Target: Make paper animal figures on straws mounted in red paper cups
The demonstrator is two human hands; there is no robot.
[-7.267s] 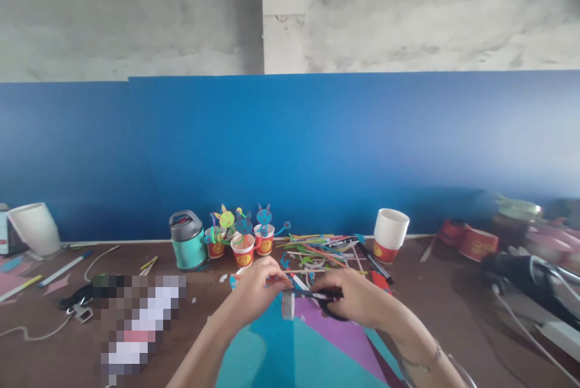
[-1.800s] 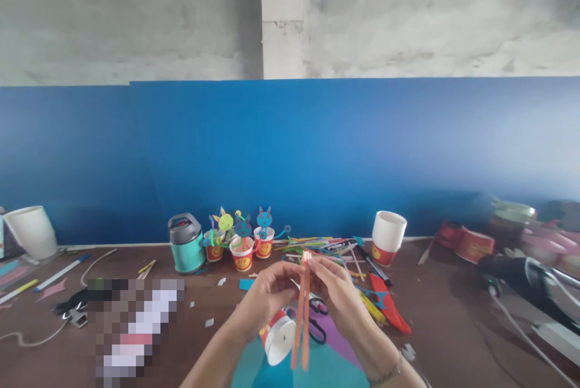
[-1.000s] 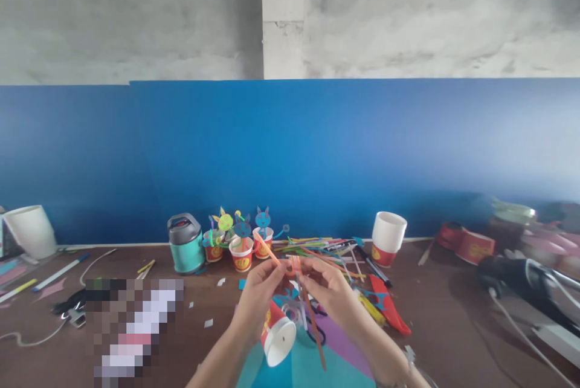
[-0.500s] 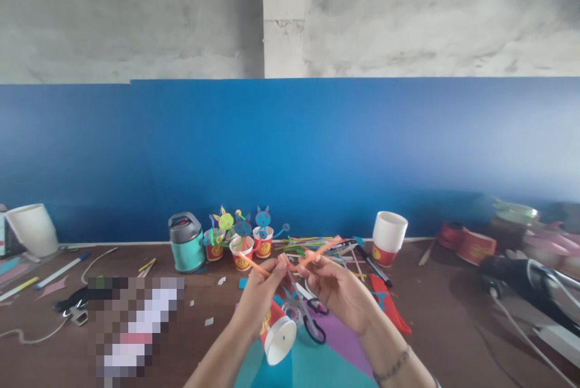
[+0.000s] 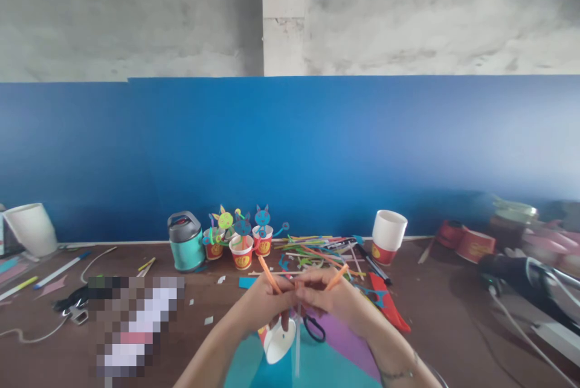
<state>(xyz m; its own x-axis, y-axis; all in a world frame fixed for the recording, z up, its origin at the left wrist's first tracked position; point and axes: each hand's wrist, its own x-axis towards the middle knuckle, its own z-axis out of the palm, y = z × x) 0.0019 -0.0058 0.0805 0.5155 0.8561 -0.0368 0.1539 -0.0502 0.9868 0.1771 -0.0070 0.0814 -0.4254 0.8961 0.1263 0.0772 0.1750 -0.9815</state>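
Observation:
My left hand (image 5: 272, 300) and my right hand (image 5: 324, 292) meet at the fingertips over the middle of the table, both closed in a pinch. An orange straw (image 5: 270, 275) sticks up out of the left one, and an orange length (image 5: 338, 277) juts from the right. Whether these are one bent straw or two is hidden by the fingers. From the pinch hangs a pale translucent straw (image 5: 298, 352). Below my left hand a paper cup (image 5: 280, 342) lies on its side, a small hole in its base. Scissors (image 5: 315, 329) lie partly hidden under my hands.
Teal and purple sheets (image 5: 344, 339) lie beneath my hands. Behind are loose straws (image 5: 317, 249), cups with paper cat faces (image 5: 241, 252), a teal flask (image 5: 187, 249) and stacked white cups (image 5: 389, 231). A red piece (image 5: 392, 306) lies right; markers (image 5: 63, 270) lie left.
My hands have come together and turned inward, slightly lower. The orange ends now point more upward. The pale straw now hangs straight down in front of the scissors.

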